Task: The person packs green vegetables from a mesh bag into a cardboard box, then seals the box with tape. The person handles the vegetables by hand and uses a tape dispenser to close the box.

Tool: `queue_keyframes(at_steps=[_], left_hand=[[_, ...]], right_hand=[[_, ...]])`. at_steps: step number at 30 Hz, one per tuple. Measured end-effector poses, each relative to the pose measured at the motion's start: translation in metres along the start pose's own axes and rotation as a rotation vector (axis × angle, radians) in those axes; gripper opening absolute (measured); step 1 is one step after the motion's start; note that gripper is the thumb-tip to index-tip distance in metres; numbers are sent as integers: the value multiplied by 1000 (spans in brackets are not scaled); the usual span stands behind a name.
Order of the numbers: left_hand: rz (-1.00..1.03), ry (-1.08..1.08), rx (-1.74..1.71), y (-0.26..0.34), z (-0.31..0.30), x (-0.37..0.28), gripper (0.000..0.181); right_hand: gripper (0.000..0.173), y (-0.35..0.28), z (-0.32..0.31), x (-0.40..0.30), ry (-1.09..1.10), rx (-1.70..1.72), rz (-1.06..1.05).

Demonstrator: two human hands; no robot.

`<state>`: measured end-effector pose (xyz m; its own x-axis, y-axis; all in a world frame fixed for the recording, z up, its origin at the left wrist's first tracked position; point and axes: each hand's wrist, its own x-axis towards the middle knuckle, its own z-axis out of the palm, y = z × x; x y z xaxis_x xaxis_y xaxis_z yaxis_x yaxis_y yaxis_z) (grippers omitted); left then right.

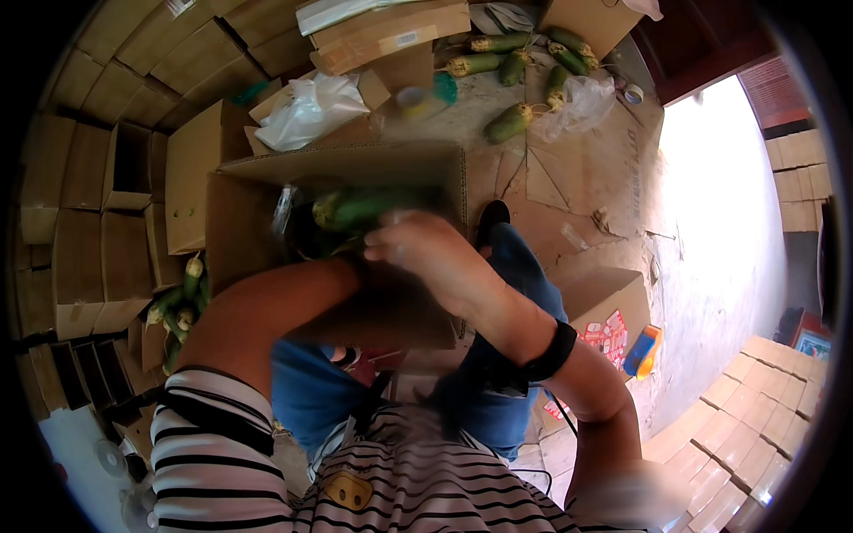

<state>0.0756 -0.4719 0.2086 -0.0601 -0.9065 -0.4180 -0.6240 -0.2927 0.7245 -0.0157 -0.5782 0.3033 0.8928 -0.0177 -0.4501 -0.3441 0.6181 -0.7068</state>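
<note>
An uncovered cardboard box [266, 160] stands between my knees. Inside it lie green radishes [353, 208], partly in shadow, beside a piece of clear plastic [284, 206]. My right hand [420, 246] is over the box with its fingers curled, blurred, near the radishes; whether it grips anything is unclear. My left forearm [293, 293] reaches down into the box from the left. The left hand itself is out of sight, lost in the dark behind the right hand.
Beyond the box, several green radishes [510, 123] lie on the floor and flattened cardboard near a clear plastic bag [580, 103]. A box with white plastic bags [313, 110] stands behind. More radishes [180, 310] are piled at left, by stacked cartons [80, 266]. A tape roll [633, 93] is at right.
</note>
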Motion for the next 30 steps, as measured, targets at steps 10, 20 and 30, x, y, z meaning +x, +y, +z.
queue_keyframes(at_steps=[10, 20, 30], left_hand=[[14, 15, 15, -6, -14, -20, 24], [20, 258, -315, -27, 4, -24, 31], [-611, 508, 754, 49, -108, -131, 49]], right_hand=[[28, -3, -4, -1, -3, 114, 20], [19, 1, -2, 5, -41, 29, -15], [16, -4, 20, 28, 101, 97, 211]])
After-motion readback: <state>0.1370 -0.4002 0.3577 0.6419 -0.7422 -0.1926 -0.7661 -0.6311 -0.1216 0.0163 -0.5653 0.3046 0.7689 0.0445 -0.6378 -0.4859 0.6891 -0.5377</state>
